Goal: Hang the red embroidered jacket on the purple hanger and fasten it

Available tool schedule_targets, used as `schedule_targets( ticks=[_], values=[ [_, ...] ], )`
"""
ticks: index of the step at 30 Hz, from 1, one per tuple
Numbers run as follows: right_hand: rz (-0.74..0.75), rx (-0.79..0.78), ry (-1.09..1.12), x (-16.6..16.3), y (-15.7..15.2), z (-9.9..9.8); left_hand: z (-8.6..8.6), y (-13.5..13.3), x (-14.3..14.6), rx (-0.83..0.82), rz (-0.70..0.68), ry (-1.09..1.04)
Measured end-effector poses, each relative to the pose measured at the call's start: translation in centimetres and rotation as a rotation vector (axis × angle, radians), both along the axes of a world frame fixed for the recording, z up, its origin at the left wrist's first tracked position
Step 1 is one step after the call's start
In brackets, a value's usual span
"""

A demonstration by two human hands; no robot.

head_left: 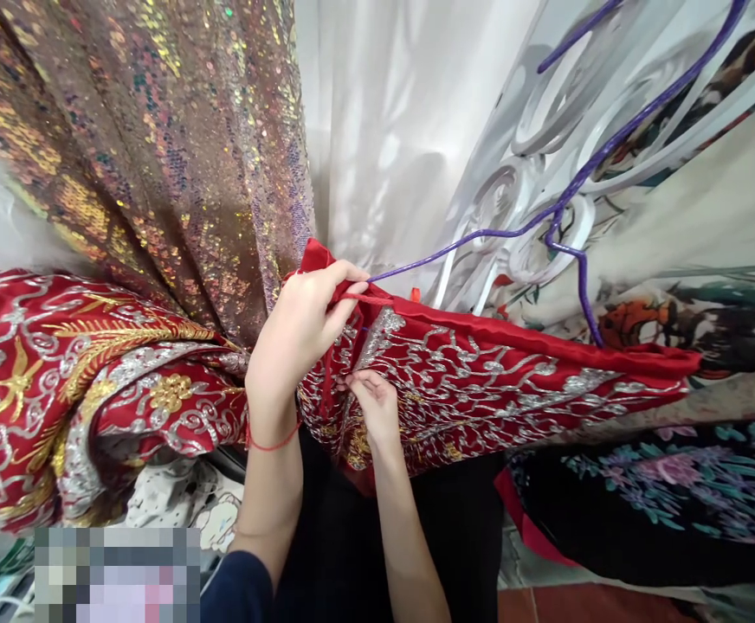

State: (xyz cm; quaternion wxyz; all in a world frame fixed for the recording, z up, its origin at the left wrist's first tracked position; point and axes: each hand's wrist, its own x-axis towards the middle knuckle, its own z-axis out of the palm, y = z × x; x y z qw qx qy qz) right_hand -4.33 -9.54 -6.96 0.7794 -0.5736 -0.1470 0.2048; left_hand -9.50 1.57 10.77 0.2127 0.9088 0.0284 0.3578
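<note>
Nearest to me, below the red embroidered garment [481, 381] that I take as my landmark, my two forearms rise from the bottom edge, the left one coming out of a dark blue sleeve [238, 593] and wearing a thin red string bracelet [274, 446] at the wrist. My right hand [374, 411] sits just under the garment's upper hem, fingers drawn together and pinching the red cloth with its silver and gold scrollwork. My left hand [303, 324] is above it, at the garment's left top corner, fingers curled and pressed together around the red hem where the tip of a purple wire hanger [565, 203] enters the fabric. The garment itself stretches from my hands to the right, its top edge running nearly level, while more of the same red cloth with gold and silver embroidery bunches in folds to the left of my left wrist. Below the garment on the right lies a black cloth printed with teal and pink flowers [663, 484]. Above the garment on the left hangs a brown sequined fabric [157, 156] glinting gold and pink. Behind the garment's middle falls a white sheer curtain [383, 112], and farther right a white wrought-metal grille with scroll shapes [533, 121] stands behind the hanger.
</note>
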Motion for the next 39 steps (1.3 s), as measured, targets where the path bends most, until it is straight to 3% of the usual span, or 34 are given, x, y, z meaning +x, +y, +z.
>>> schedule_targets(
  ticks=[13,15,17,20,22,23,25,27,30,35,39],
  values=[
    [-0.062,0.065,0.099,-1.2,-0.7,0.8,-0.6,-0.5,0.7,-0.042,0.046,-0.018],
    [-0.060,0.079,0.117,-1.6,-0.8,0.9,-1.9,-0.8,0.6,-0.096,0.042,-0.072],
    [-0.084,0.092,0.152,-2.0,-0.8,0.9,-4.6,-1.5,0.0,-0.174,0.049,-0.183],
    [-0.112,0.110,0.193,-2.4,-0.8,0.8,-10.9,-3.4,-1.4,-0.350,0.157,-0.402],
    [-0.090,0.104,0.186,-2.5,-0.9,0.9,-15.4,-4.6,-2.4,-0.473,0.324,-0.465],
    [-0.072,0.100,0.179,-2.5,-0.9,0.9,-17.3,-5.0,-2.7,-0.503,0.383,-0.401],
    [-0.052,0.095,0.172,-2.5,-1.0,1.0,-20.1,-5.6,-2.9,-0.470,0.354,-0.216],
    [-0.068,0.082,0.178,-2.5,-1.2,1.0,-21.2,-5.5,-2.6,-0.404,0.315,-0.071],
    [-0.102,0.029,0.176,-2.8,-1.4,0.9,-21.1,-5.0,-1.9,-0.357,0.359,-0.019],
    [-0.010,0.052,0.117,-3.6,-1.2,1.9,-20.8,-4.9,-1.4,-0.413,0.344,-0.097],
    [-0.074,0.098,0.104,-3.7,-0.8,4.2,-21.6,-5.3,-1.2,-0.428,0.318,-0.209]
  ],
)
